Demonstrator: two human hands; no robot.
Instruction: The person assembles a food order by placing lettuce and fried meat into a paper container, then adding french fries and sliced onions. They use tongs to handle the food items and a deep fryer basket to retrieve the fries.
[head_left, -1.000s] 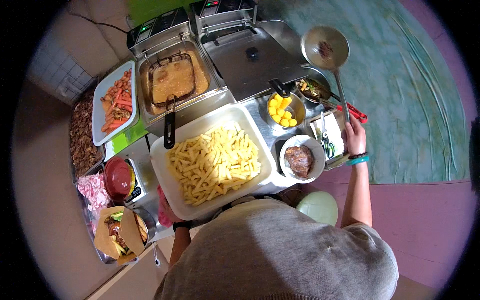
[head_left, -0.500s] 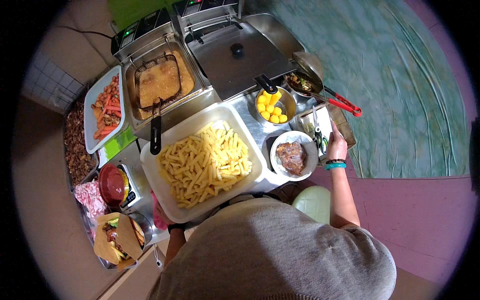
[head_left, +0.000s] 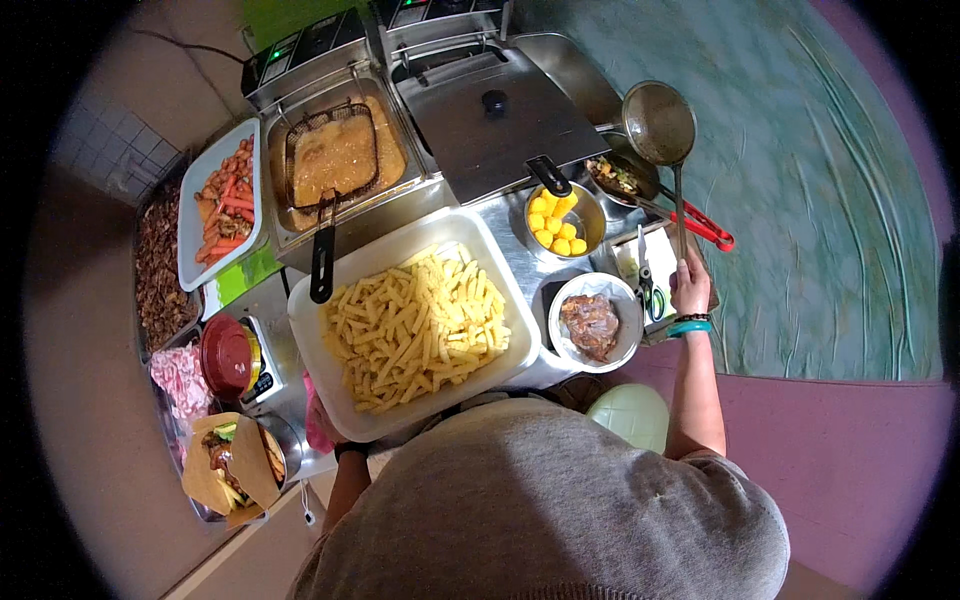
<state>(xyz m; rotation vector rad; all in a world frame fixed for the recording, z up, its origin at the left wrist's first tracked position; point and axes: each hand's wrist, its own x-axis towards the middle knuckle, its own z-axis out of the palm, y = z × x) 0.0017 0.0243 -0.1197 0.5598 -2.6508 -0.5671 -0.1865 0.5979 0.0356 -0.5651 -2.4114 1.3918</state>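
Observation:
My right hand (head_left: 690, 287) is closed round the long handle of a round skimmer (head_left: 660, 122), which is raised beside the fryer's far right end. My left hand (head_left: 327, 424) grips the near left side of a white plastic tub (head_left: 512, 245); the tub hides most of its fingers. Pale cut fries (head_left: 420, 325) fill the tub. Below the skimmer, a pan (head_left: 617, 177) holds chopped food, with red-handled tongs (head_left: 708, 230) across it. Scissors (head_left: 648, 275) lie in a tray near my right wrist. A pink cloth (head_left: 318, 425) shows beside my left hand.
A black-handled basket (head_left: 333, 160) sits in foamy oil; a metal lid (head_left: 490, 125) covers the neighbouring fryer. Nearby stand a bowl of yellow balls (head_left: 549, 222), a bowl of meat (head_left: 590, 326), a sausage tray (head_left: 225, 205), a red bowl (head_left: 227, 357) and a boxed burger (head_left: 228, 470).
My right hand has taken hold of the skimmer's handle, and the skimmer's head has risen and tilted to the right. My left hand stays at the tub. The whole view has shifted slightly.

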